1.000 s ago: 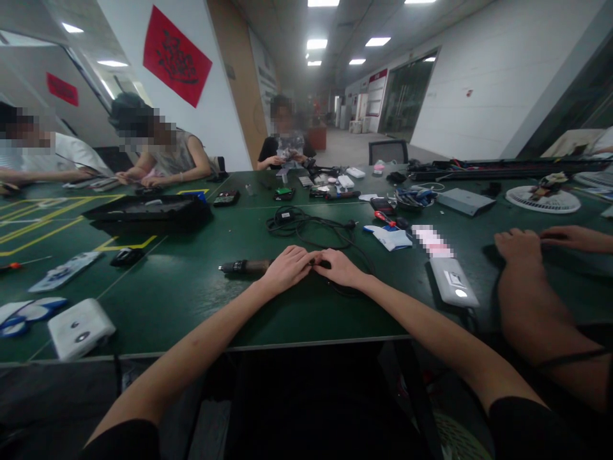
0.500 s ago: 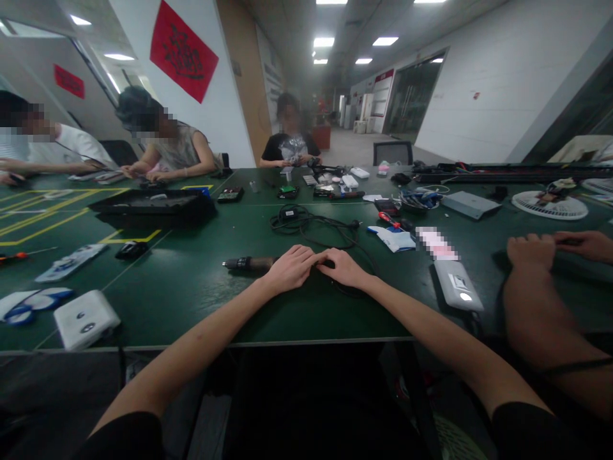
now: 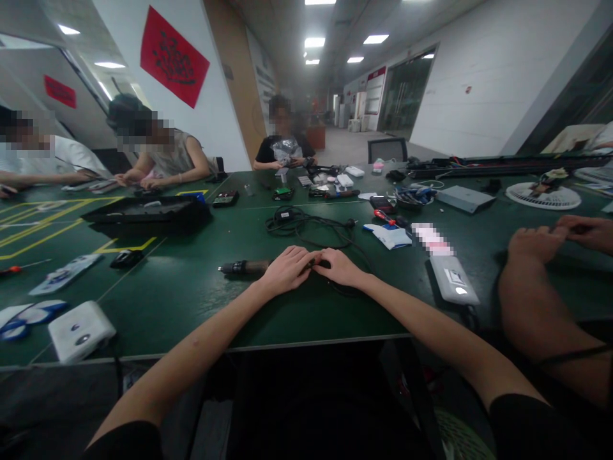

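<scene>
A dark electric screwdriver (image 3: 246,268) lies along the green table in front of me, its chuck pointing left. My left hand (image 3: 288,272) is wrapped over its body from above. At the tail end, where a dark part shows between the hands, my right hand (image 3: 341,268) is closed with bent fingers. The fingertips of both hands meet there, and what exactly the right fingers pinch is partly hidden. Behind the hands a black power cord (image 3: 311,225) lies in loose loops, some of it running down beside my right hand.
To the right are a white power adapter (image 3: 453,279), a blue-white packet (image 3: 390,236) and a red screwdriver (image 3: 384,217). A co-worker's hands (image 3: 536,244) work at the right edge. Left stand a white box (image 3: 81,331) and a black tray (image 3: 148,216). People sit across the table.
The view has shifted slightly. A small dark part of the screwdriver's tail now shows between my fingertips; both hands keep nearly the same place.
</scene>
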`<state>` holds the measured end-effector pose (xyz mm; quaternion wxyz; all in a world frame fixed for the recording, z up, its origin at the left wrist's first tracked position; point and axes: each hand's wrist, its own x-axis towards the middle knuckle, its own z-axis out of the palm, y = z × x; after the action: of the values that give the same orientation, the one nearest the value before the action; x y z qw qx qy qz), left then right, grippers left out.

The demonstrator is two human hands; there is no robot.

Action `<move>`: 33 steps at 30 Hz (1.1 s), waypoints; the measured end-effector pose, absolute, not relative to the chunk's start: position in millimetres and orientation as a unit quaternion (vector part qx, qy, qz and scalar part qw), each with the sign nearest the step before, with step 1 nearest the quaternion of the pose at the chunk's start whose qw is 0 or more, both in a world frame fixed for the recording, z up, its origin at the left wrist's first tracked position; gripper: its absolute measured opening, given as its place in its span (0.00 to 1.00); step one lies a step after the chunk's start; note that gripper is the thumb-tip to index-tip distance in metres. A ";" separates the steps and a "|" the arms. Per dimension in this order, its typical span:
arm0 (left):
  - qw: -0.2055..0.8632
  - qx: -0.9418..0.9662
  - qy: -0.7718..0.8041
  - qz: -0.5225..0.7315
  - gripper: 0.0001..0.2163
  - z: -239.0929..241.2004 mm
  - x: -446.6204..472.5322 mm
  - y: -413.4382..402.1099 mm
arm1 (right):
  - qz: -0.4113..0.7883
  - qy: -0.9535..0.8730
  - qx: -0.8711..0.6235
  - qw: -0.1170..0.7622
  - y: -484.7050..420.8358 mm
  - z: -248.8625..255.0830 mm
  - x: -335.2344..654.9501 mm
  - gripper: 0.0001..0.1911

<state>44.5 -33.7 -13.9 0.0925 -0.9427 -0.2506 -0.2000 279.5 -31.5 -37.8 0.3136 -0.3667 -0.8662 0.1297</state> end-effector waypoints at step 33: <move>0.099 -0.948 -0.243 -0.182 0.26 -12.5 44.4 -33.8 | 0.141 -0.862 -0.379 0.305 -34.6 -33.7 279.3 0.03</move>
<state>44.4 -33.8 -12.5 0.0992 -0.9476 -0.2433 -0.1818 279.3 -34.6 -33.7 0.3054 -0.3791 -0.8621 0.1408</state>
